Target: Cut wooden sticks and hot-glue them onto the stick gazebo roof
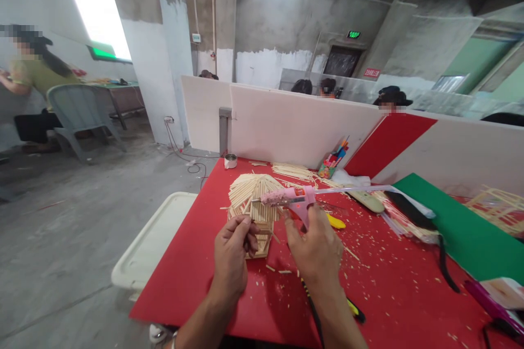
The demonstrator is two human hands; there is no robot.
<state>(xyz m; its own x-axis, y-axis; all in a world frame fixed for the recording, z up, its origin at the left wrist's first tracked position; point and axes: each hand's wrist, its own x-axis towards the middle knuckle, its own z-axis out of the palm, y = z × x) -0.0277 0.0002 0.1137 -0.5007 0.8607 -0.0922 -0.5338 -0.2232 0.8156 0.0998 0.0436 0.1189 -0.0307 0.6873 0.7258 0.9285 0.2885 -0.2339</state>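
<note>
stick house (pixel 254 196): light, brittle; hold by base | left hand (pixel 231 253) pinches a stick | right hand (pixel 315 248) grips glue gun (pixel 289 199)

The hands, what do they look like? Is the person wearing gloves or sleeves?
No gloves: the left hand and right hand are both bare, and no sleeves show on the forearms. No rings can be seen. Something that looks like a thin metal bracelet sits at the left wrist, at the picture's bottom edge.

The right hand (pixel 315 248) grips a pink glue gun (pixel 289 199) aimed at the stick house (pixel 251 204) (on a red table (pixel 388 283)), which the left hand (pixel 231 248) steadies.
</note>
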